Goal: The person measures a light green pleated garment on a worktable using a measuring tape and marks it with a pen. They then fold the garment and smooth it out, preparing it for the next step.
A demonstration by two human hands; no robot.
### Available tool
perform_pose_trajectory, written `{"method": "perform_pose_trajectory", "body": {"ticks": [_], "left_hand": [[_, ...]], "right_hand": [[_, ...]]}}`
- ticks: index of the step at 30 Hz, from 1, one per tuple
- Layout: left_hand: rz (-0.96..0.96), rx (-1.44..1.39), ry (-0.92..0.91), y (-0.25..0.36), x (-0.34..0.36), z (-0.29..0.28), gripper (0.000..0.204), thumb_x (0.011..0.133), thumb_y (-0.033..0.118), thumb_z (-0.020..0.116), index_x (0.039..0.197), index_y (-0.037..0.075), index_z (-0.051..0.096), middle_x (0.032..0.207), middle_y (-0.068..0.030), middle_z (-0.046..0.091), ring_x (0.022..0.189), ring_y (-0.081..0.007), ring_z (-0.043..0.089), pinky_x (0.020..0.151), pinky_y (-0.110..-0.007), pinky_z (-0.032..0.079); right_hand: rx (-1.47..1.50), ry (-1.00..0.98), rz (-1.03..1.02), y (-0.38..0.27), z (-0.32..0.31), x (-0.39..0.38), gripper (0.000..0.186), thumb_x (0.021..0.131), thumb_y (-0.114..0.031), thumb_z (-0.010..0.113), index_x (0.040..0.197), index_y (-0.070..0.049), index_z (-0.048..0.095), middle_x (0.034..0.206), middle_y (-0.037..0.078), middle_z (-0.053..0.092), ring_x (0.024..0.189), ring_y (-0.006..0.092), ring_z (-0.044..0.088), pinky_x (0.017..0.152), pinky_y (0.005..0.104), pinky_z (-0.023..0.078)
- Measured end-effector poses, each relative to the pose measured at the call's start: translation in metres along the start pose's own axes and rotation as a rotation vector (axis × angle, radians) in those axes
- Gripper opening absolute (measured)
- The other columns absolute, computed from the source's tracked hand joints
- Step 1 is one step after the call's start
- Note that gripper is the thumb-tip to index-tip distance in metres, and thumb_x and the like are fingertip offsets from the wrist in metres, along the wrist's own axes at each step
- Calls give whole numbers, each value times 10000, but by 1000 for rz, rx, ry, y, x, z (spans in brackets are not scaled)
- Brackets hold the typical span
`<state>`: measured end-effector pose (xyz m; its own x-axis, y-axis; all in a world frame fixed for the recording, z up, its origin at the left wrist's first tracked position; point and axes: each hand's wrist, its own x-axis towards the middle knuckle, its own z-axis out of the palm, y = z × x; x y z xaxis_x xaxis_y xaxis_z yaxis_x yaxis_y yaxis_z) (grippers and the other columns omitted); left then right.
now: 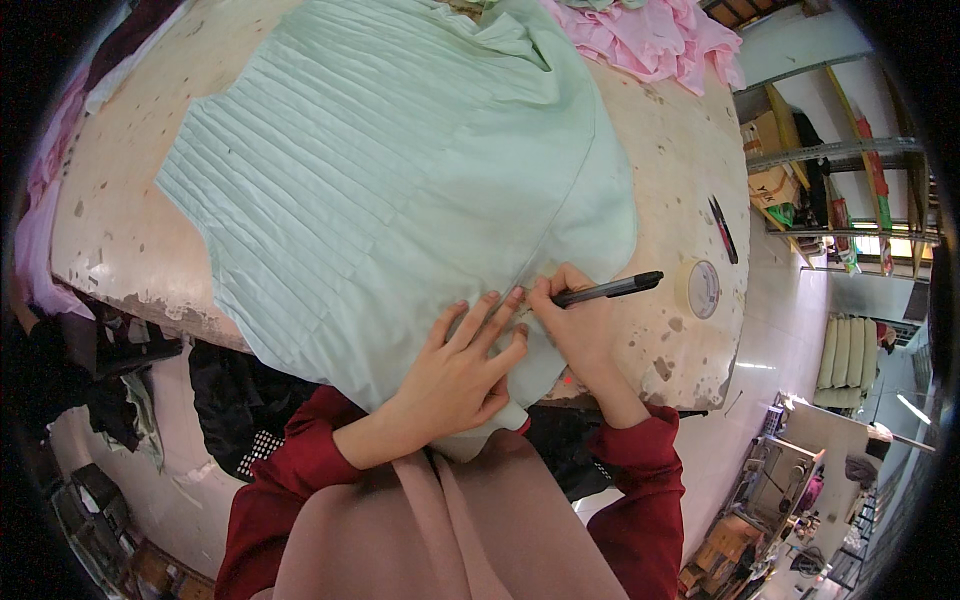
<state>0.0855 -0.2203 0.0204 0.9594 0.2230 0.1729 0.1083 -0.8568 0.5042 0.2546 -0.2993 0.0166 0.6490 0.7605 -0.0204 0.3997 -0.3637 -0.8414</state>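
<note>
A pale mint-green pleated garment piece (370, 170) lies spread over the worn table, its lower edge hanging toward my lap. My left hand (460, 365) rests on the cloth with its fingers spread, fingertips beside a long thin line or seam that runs up the fabric. Close to its right, my right hand (575, 320) is closed round a black pen (610, 289). The pen's back end points right, while its tip is hidden by my fingers at the cloth.
On the table's right side lie a roll of clear tape (703, 289) and small dark snips (722, 230). Pink fabric (650, 40) is heaped at the far edge. More pink cloth (45, 230) hangs at the left. Metal shelves (830, 150) with boxes stand beyond the table, right.
</note>
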Motion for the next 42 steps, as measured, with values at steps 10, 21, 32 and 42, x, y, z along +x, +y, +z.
{"method": "perform_pose_trajectory", "body": {"ticks": [10, 21, 32, 42], "left_hand": [[2, -5, -3, 0, 0, 0, 498, 741, 225, 640, 1201, 78, 519, 1520, -182, 340, 1362, -324, 359, 1086, -489, 301], [-10, -36, 0, 0, 0, 0, 506, 733, 197, 634, 1211, 81, 517, 1511, -175, 353, 1344, -328, 383, 1080, -490, 309], [-45, 29, 26, 4, 6, 4, 646, 708, 213, 609, 1337, 118, 500, 1467, -137, 402, 1282, -317, 424, 1048, -492, 318], [-51, 14, 33, 3, 6, 5, 639, 702, 225, 609, 1325, 129, 504, 1461, -139, 408, 1276, -321, 417, 1048, -494, 305]], "right_hand": [[-26, 9, -28, -5, -1, 1, 304, 861, -94, 660, 673, -25, 432, 572, -22, 377, 585, 43, 345, 491, 261, 319], [-60, -6, -11, -5, -3, 3, 257, 878, -125, 633, 714, 1, 480, 569, 70, 471, 547, 93, 423, 506, 295, 388], [-56, 24, 11, 0, -5, 6, 280, 846, -126, 670, 684, -6, 476, 555, 47, 449, 527, 89, 403, 485, 297, 378], [-24, 25, -9, -2, -5, 6, 266, 852, -93, 654, 694, -4, 459, 551, 51, 427, 536, 85, 389, 485, 291, 369]]}}
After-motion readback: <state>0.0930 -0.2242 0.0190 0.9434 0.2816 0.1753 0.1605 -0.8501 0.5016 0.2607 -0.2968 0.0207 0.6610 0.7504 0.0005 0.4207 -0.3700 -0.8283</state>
